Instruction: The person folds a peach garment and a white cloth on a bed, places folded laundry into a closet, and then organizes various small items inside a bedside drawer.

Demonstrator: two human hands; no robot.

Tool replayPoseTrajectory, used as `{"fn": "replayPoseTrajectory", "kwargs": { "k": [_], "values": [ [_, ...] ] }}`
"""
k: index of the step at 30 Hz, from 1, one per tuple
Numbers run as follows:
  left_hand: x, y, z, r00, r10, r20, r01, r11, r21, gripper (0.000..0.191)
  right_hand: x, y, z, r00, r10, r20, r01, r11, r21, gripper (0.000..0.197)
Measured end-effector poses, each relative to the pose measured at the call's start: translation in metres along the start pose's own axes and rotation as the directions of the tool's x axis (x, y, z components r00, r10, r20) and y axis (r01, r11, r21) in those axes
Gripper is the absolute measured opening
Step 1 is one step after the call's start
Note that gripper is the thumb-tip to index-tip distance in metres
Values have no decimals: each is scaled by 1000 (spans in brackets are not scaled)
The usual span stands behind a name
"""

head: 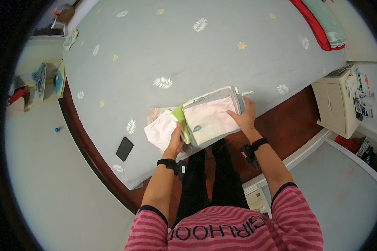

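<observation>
A folded pale pink and cream cloth (212, 120) with a green leaf print lies at the near edge of the bed. Grey, patterned layers (220, 91) show around its far and right edges, and a short white cord (247, 93) sticks out at the far right corner. My right hand (246, 117) grips the right end of this bundle, thumb on top. On the left, a bright green strip with white trim (181, 120) and a pale pink flap (161, 129) are folded over. My left hand (175, 139) holds them, thumb above; its other fingers are largely hidden.
A black smartphone (124, 149) lies on the bed's grey-green sheet (176, 59), left of the bundle. Folded red and green bedding (326, 28) sits at the far right. A cream bedside cabinet (330, 106) stands to the right, beyond a strip of red-brown floor (286, 122).
</observation>
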State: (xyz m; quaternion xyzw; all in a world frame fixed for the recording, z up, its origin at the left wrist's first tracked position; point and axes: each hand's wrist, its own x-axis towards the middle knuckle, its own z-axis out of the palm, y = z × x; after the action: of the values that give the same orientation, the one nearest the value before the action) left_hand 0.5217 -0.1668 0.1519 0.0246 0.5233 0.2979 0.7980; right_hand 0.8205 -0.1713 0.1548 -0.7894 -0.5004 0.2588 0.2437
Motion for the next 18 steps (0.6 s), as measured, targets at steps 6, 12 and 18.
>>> {"fn": "replayPoseTrajectory", "kwargs": {
  "k": [6, 12, 18],
  "values": [
    [1, -9, 21, 981, 183, -60, -122, 833, 540, 68, 21, 27, 5, 893, 243, 378, -267, 964, 11, 108],
    [-12, -5, 39, 936, 305, -176, -131, 767, 628, 53, 20, 6, -13, 718, 289, 633, -535, 811, 237, 85],
    [-38, 26, 38, 955, 274, 117, -261, 581, 771, 53, -45, -7, -34, 845, 352, 402, -513, 745, 426, 62]
  ]
}}
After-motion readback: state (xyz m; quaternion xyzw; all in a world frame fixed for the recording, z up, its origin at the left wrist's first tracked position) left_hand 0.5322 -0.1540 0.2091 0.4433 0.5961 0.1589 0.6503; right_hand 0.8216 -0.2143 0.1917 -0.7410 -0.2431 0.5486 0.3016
